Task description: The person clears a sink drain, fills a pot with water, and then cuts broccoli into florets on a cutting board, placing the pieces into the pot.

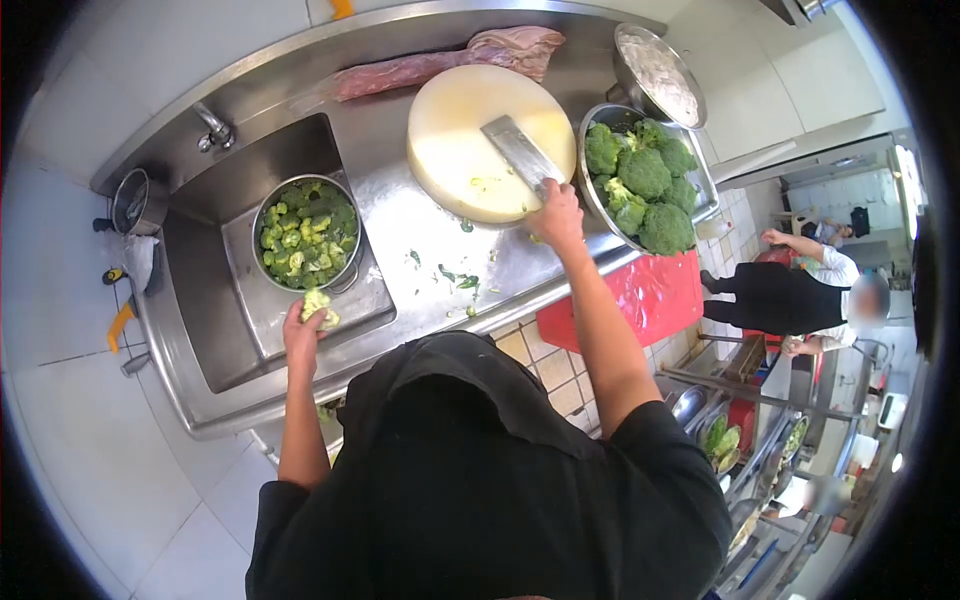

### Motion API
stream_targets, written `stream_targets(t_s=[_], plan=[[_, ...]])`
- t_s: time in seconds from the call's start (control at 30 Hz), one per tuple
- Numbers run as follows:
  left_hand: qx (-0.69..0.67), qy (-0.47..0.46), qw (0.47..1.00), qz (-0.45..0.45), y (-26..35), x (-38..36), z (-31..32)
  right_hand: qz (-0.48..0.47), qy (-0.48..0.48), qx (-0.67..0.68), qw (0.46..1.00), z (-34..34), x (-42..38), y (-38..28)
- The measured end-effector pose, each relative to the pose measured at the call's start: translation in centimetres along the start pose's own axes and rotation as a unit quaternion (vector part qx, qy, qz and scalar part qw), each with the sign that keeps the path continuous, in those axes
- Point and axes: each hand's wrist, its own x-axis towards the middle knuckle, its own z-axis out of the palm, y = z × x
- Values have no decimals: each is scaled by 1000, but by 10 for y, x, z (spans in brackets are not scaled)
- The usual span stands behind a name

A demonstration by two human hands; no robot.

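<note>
My left hand (302, 333) is closed on a pale green broccoli piece (319, 309), just off the near rim of a metal pot (356, 258). Cut broccoli florets (305, 232) fill that pot, which stands in the sink. My right hand (558, 218) grips the handle of a cleaver (520, 150). The cleaver's broad blade lies over the thick round cutting board (450, 135), where a few green scraps show. Right of the board, a metal bowl (590, 190) holds several whole broccoli heads (645, 175).
A long piece of raw meat (450, 68) lies behind the board. Another bowl (655, 70) with pale contents stands at the back right. The sink (205, 300) has a tap (214, 130). Broccoli scraps litter the counter (430, 240). A person in a black apron (775, 298) stands at right.
</note>
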Motion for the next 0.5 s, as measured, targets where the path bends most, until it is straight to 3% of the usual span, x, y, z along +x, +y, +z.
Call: stream_targets(t_s=[0.1,0.2,0.23,0.5], plan=[[26,-38,999,25,23,6,29,-46,-65,86,993,22,15,52],[38,-52,995,72,50,11,52,-27,-100,68,992,-1,-1,35],[33,-57,995,81,62,10,57,-48,-55,75,995,5,-7,39],[-23,-91,985,146,130,18,104,-78,-203,191,957,-36,-100,-7]])
